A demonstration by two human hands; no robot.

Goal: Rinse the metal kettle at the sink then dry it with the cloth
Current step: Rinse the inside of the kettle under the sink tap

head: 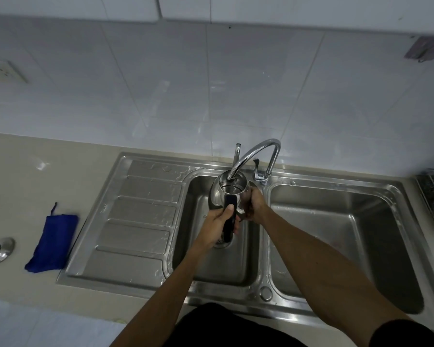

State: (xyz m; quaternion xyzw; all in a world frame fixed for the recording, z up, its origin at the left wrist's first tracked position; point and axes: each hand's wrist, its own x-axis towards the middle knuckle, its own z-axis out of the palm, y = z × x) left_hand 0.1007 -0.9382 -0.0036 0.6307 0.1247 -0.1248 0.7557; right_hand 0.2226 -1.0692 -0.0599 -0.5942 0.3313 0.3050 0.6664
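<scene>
Now both hands (232,214) grip the kettle (227,190) (left on handle (229,221)).

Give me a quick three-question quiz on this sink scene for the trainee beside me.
1. True or false: the metal kettle is held over the left basin, under the faucet spout.
2. Which hand has its grip on the kettle's dark handle? A) left hand B) right hand C) neither
3. Fill in: the blue cloth lies on the counter, to the ____ of the drainboard.

Key: 1 true. 2 A; the right hand steadies the kettle's body. 3 left; it lies untouched, so drying has not begun.
</scene>
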